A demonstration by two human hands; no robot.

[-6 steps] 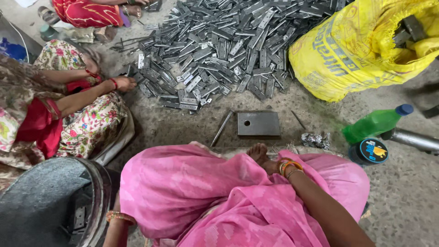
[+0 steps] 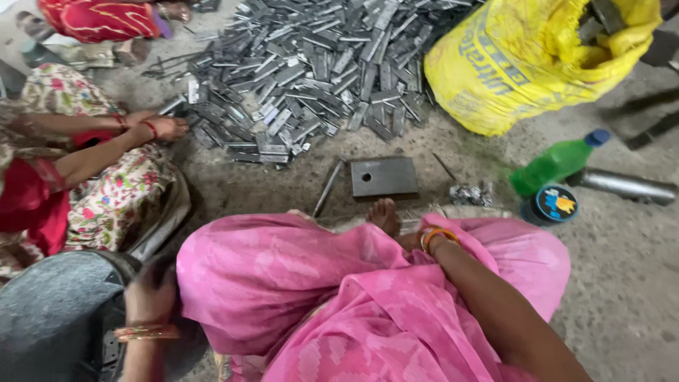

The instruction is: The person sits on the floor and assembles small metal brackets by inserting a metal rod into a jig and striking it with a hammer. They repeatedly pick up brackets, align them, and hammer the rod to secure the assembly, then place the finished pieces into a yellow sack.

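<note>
- On the concrete floor (image 2: 622, 283), a person in pink cloth (image 2: 297, 283) is sitting cross-legged, viewed from above by the head camera.
- The left hand (image 2: 150, 290) is hanging at the left knee, over the rim of a dark round tub (image 2: 49, 318); motion blur is hiding the fingers, so it is not possible to tell whether they are open or closed, or whether they are holding anything.
- A stack of gold bangles (image 2: 147, 331) is sitting on the left wrist.
- The right hand (image 2: 414, 239) is resting low in the lap, just beside a bare foot (image 2: 384, 214); pink cloth and the wrist are covering most of it, so the state of its fingers cannot be told either.
- An orange bangle (image 2: 437, 235) is circling the right wrist.
- Directly ahead of the foot, a flat grey metal block (image 2: 384, 177) with one small hole is lying on the floor, apart from both hands.
- A thin metal rod (image 2: 328, 187) is lying just left of the block, tilted.
- Beyond the block, a large heap of grey metal pieces (image 2: 311, 71) is spreading across the floor.
- A second person in floral cloth is sitting at the left, and that person's hand (image 2: 166, 128) is touching the edge of the heap.
- A yellow sack (image 2: 523, 64) is standing at the upper right, with metal parts showing in its open top.
- A green bottle (image 2: 555, 164) with a blue cap is lying to the right, next to a round tin (image 2: 555, 204) and a steel pipe (image 2: 626, 185).
</note>
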